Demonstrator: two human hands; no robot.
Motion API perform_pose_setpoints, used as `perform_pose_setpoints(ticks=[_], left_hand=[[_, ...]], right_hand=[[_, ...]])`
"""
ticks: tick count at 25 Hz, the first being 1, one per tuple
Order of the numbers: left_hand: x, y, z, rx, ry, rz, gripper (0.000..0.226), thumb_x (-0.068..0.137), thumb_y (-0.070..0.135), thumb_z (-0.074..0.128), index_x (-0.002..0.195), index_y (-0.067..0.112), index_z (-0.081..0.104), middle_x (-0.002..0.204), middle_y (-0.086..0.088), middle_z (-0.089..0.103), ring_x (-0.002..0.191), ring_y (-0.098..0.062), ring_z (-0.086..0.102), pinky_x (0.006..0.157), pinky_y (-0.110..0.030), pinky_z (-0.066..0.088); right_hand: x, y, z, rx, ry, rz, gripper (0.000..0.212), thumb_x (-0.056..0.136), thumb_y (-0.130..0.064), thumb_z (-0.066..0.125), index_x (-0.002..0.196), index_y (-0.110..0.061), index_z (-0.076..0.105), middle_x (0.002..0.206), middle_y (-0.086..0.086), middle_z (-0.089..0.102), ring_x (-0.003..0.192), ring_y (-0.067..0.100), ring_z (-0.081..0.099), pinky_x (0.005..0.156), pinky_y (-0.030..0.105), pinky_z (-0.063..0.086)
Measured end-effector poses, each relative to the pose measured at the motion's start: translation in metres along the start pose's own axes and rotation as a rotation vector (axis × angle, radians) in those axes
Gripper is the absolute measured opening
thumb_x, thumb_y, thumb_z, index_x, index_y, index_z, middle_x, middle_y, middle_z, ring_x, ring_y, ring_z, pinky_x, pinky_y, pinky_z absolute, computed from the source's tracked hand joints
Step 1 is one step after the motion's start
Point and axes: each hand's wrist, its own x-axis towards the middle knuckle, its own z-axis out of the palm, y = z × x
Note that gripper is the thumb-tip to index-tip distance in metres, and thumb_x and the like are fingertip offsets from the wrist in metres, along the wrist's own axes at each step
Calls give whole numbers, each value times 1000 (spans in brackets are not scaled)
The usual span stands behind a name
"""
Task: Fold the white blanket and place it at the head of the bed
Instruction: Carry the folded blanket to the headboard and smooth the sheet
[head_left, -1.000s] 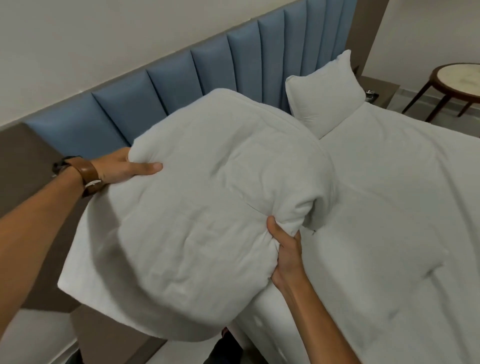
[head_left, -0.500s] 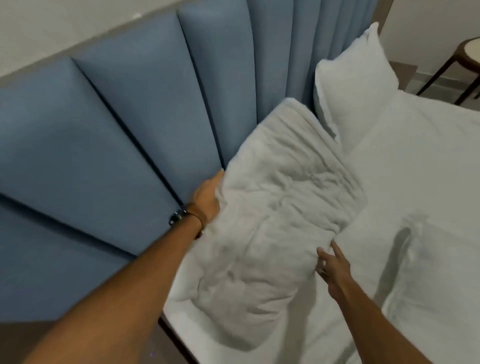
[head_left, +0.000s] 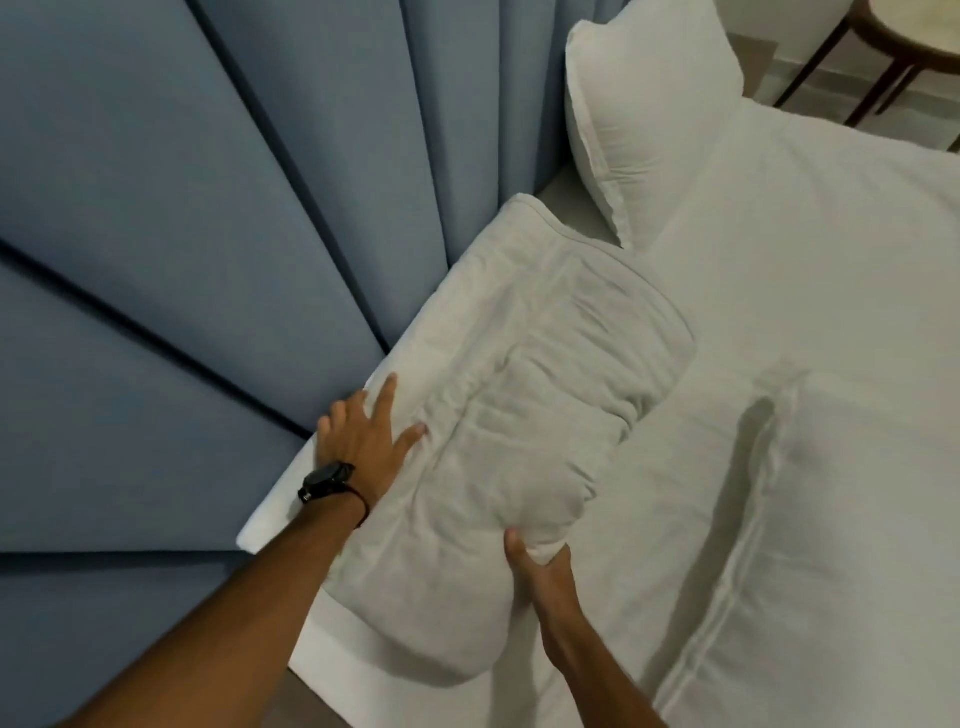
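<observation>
The folded white blanket (head_left: 524, 415) lies as a thick bundle at the head of the bed (head_left: 810, 291), along the blue padded headboard (head_left: 208, 218). My left hand (head_left: 366, 436) rests flat on the blanket's headboard side, fingers spread, a black watch on the wrist. My right hand (head_left: 537, 564) grips the blanket's near edge, thumb on top and fingers tucked under the fold.
A white pillow (head_left: 649, 119) leans against the headboard just beyond the blanket. Another pillow (head_left: 841, 545) lies flat on the bed to the right. A round wooden side table (head_left: 893, 47) stands past the far side of the bed.
The blanket has come down from being held in the air and now lies flat against the headboard. My left hand moved onto its top; my right hand took hold of its near edge.
</observation>
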Motion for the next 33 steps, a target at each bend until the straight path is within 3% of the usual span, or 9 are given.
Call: perform_pose_setpoints(ticks=[6, 8, 10, 13, 15, 18, 22, 27, 33], left_hand=[[2, 7, -12, 82, -297, -122, 72, 108, 35, 46, 169, 30, 10, 153, -19, 45, 132, -39, 53, 109, -53, 44], [-15, 5, -9, -7, -380, -194, 76, 104, 24, 50, 169, 29, 10, 158, -18, 37, 134, -41, 51, 108, -54, 44], [-30, 8, 0, -105, -231, -195, 72, 102, 18, 53, 167, 21, 23, 155, -21, 37, 129, -44, 51, 104, -56, 47], [-55, 22, 25, -215, -16, 157, 71, 106, 43, 49, 168, 18, 27, 170, -20, 28, 149, -42, 35, 119, -58, 36], [-76, 40, 49, -132, -101, 417, 76, 107, 62, 26, 171, 23, 10, 179, -13, 7, 164, -32, 11, 130, -52, 15], [-97, 59, 75, -50, -236, 383, 87, 94, 78, -14, 167, 30, -13, 177, -4, -17, 165, -26, -13, 132, -48, -7], [-115, 81, 73, -102, -290, 284, 104, 83, 82, -26, 168, 23, -15, 175, -2, -24, 164, -25, -18, 133, -47, -9], [-170, 148, 58, -232, -273, 500, 89, 101, 72, 7, 170, 15, -4, 176, -5, -18, 164, -20, -15, 133, -37, -4], [-236, 272, 60, -545, -553, 489, 89, 100, 74, 17, 170, 22, 0, 178, 8, -5, 164, -9, 1, 133, -29, 6]], right_hand=[[-45, 14, -27, 198, 10, 93, 44, 98, -24, 82, 140, -17, 71, 127, 2, 83, 121, 25, 78, 111, 50, 59], [-55, 25, -41, 125, 21, 173, 70, 80, -52, 93, 137, -18, 73, 124, 2, 84, 117, 26, 79, 108, 50, 61], [-61, 22, -54, -162, 88, 160, 92, 70, -68, 92, 145, -21, 67, 138, 8, 78, 124, 30, 74, 108, 47, 59], [-63, 25, -43, -775, 387, -329, 82, 93, -41, 82, 162, -12, 50, 156, 23, 59, 140, 44, 59, 115, 50, 48], [-68, 32, -15, -1043, 208, -652, 71, 97, -49, 70, 160, -19, 55, 164, 23, 54, 151, 45, 50, 122, 55, 37], [-62, 41, -3, -1217, 15, -571, 71, 103, -66, 48, 164, -30, 49, 178, 17, 35, 164, 43, 32, 132, 61, 29], [-66, 24, -36, -1182, -97, -519, 70, 109, -61, 38, 172, -31, 34, 184, 13, 17, 171, 38, 12, 135, 61, 16], [-86, 29, -146, -995, 403, -561, 59, 101, -41, 52, 151, -14, 66, 159, 21, 60, 148, 45, 57, 122, 59, 45], [-118, 37, -304, -1027, 737, -455, 62, 99, -34, 62, 156, -10, 60, 166, 24, 52, 156, 45, 45, 128, 65, 30]])
